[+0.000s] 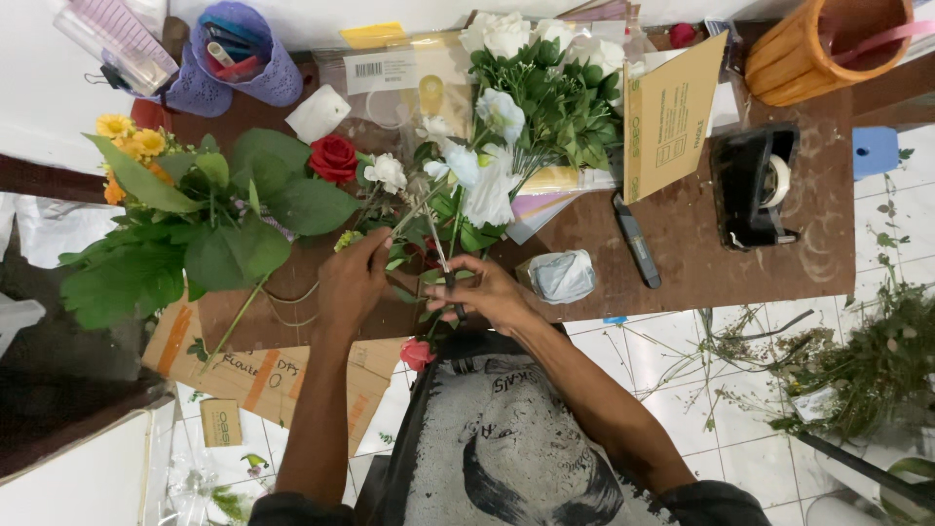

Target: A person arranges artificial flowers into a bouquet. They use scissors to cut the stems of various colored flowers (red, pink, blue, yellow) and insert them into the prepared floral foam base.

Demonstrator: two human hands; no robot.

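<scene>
Left hand (353,278): fingers closed around the flower stems (421,209), blooms beyond the fingertips. Stems likely light, thin, easily snapped; best held low, below the leaves. Right hand (487,292): fingers closed on scissors (446,273), beside the stems.

Bare tabletop (701,253) right of hands; foliage (195,234) crowds left.

Your left hand (353,282) and right hand (490,292) grip thin matt green stems (435,234). Worn brown wooden tabletop (682,234), scuffed and dull. Right edge: glossy black plastic tape dispenser (752,185). Far right corner: ribbed orange plastic pot (808,49). Near edge: crinkled white plastic wrap (562,276).
</scene>
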